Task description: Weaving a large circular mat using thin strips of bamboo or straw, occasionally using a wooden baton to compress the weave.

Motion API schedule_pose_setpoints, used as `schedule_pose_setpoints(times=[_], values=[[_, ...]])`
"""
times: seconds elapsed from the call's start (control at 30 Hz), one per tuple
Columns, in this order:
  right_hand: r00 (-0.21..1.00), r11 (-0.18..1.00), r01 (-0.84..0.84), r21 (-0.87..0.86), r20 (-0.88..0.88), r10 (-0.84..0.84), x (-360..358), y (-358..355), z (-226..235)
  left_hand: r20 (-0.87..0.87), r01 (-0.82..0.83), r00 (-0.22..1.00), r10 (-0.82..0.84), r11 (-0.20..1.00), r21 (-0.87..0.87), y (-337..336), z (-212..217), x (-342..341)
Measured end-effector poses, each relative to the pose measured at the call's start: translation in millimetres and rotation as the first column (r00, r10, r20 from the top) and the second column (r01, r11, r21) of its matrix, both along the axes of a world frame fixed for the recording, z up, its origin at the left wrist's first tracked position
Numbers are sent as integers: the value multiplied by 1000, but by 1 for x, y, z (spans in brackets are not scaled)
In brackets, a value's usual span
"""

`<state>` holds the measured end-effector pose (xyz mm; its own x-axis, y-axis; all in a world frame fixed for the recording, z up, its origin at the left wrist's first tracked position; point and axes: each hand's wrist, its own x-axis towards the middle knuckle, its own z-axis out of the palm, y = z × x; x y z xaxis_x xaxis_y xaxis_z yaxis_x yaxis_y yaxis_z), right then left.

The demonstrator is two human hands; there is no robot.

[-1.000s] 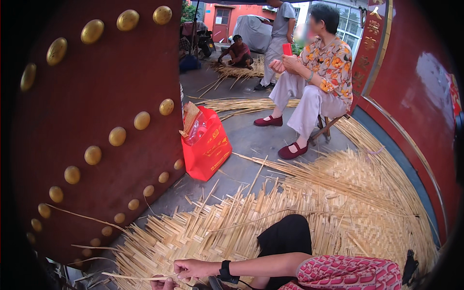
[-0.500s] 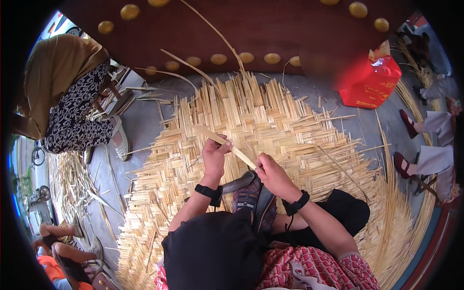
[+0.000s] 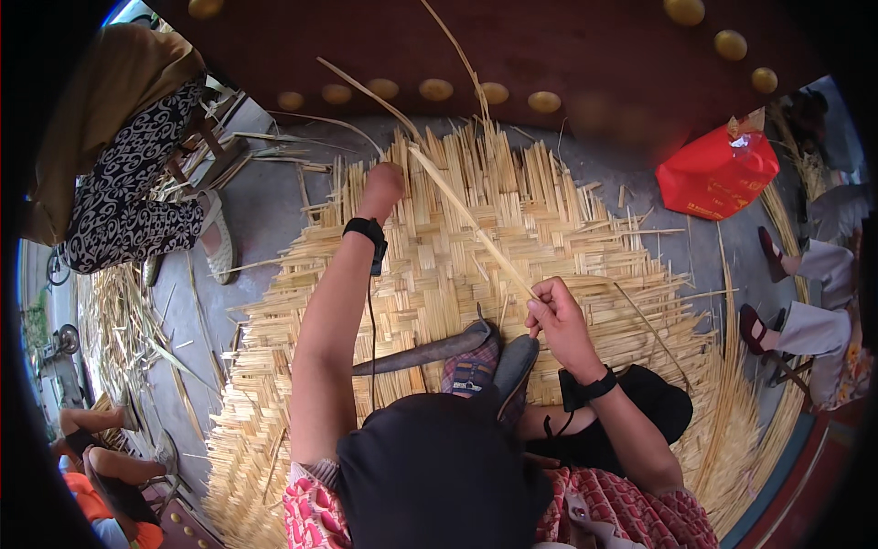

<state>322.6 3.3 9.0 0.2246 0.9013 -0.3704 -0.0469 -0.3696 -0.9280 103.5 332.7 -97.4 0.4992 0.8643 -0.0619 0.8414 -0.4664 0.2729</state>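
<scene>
My right hand is closed, pinching the near end of a long pale reed strip that slants up and left above the mat. At the far left edge of a woven reed mat, my left hand reaches down among the upright loose ends. Its fingers are hidden, so its grip does not show. Between my forearms a dark, curved, blade-like tool lies on the mat, its tip against my shoe.
Ahead stands a dark red panel with gold studs. A red bag rests on the grey floor at right. Loose reeds lie at left near a seated person in patterned trousers. Another person's dark red shoes are at right.
My left hand has let go of the reed strip and stretched forward to the mat's far edge. My right hand has shifted right, still holding the strip, more of which now shows.
</scene>
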Motion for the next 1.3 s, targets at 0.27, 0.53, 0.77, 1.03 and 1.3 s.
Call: schedule_pose_setpoints(times=[0.27, 0.53, 0.77, 1.03, 1.3], values=[[998, 997, 57, 46, -39, -55, 23, -11, 18, 425, 14, 867, 260, 840, -543, 6, 7, 12], [999, 996, 18, 87, 33, -21, 34, -34, 16, 576, 28, 684, 448, 773, -634, -34, -7, 37], [996, 997, -27, 67, 91, 21, 23, -30, 11, 332, -48, 879, 341, 758, -650, -12, 8, 26], [977, 971, 214, 110, -34, -211, 39, -23, 18, 668, 314, 557, 493, 620, -720, -22, 24, 52], [984, 945, 165, 283, 12, -175, -3, 45, -11, 560, 233, 473, 680, 516, -824, -46, 44, 26]])
